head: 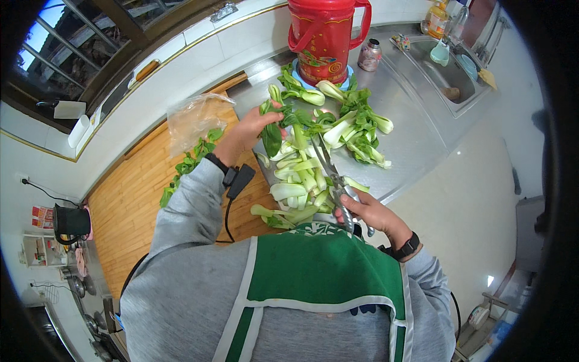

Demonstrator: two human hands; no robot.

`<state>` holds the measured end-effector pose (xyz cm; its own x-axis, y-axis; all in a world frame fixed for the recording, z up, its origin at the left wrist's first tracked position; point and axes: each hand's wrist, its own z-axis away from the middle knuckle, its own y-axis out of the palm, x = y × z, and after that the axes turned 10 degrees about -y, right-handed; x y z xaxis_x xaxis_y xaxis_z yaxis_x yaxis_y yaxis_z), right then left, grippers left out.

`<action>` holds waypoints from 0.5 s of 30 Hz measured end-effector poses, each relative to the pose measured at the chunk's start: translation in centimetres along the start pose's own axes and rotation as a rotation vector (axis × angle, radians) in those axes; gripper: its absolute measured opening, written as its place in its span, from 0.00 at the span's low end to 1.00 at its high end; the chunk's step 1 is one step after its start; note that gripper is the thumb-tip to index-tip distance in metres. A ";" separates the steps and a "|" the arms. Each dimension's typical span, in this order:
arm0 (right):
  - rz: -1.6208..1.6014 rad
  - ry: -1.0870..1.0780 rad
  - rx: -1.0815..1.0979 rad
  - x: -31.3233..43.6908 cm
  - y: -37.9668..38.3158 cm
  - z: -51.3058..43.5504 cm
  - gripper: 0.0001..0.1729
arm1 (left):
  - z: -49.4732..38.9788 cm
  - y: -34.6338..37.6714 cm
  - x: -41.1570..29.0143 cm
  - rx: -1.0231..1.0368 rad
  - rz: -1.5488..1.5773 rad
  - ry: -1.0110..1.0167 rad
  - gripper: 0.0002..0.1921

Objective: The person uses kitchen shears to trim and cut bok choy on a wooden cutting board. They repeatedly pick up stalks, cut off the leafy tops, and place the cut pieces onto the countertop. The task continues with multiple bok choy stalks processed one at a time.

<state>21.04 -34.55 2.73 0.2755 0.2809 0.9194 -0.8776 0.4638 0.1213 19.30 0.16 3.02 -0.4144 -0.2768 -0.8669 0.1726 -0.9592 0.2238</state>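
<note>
My left hand (255, 129) holds a leafy piece of bok choy (272, 138) above the steel counter. In my right hand (368, 210) is a pair of metal kitchen scissors (334, 178), its blades a little apart and pointing up among the greens. Below and between the hands lies a heap of cut pale bok choy stalks (294, 190). Whole bok choy heads (357, 124) spread to the right of the blade tips. On the bamboo board, left of my left forearm, rests a row of green leaves (194, 156).
A large red thermos jug (322, 40) stands behind the greens on a light-blue base, beside a small bottle (370, 55). A clear plastic bag (196, 120) lies on the bamboo board (131, 199). The steel sink (445, 74) is at the far right, the wall and window at the left.
</note>
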 end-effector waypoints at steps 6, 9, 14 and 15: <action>-0.002 0.013 0.109 0.7 0.2 -0.7 0.32 | 2.7 2.2 1.7 0.072 0.073 0.137 0.13; 0.016 0.010 0.125 0.9 0.0 -0.1 0.32 | 2.7 2.6 2.3 -0.071 0.200 0.158 0.13; 0.025 0.016 0.126 0.3 -0.3 0.4 0.32 | 2.9 3.7 2.3 -0.013 0.204 0.205 0.12; -0.005 0.025 0.129 0.1 -0.3 0.1 0.31 | 3.1 4.1 2.4 0.017 0.208 0.202 0.12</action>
<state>21.26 -34.77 2.85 0.2888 0.3006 0.9090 -0.9188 0.3538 0.1750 16.24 -4.57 3.20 -0.1852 -0.4520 -0.8726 0.2194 -0.8846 0.4116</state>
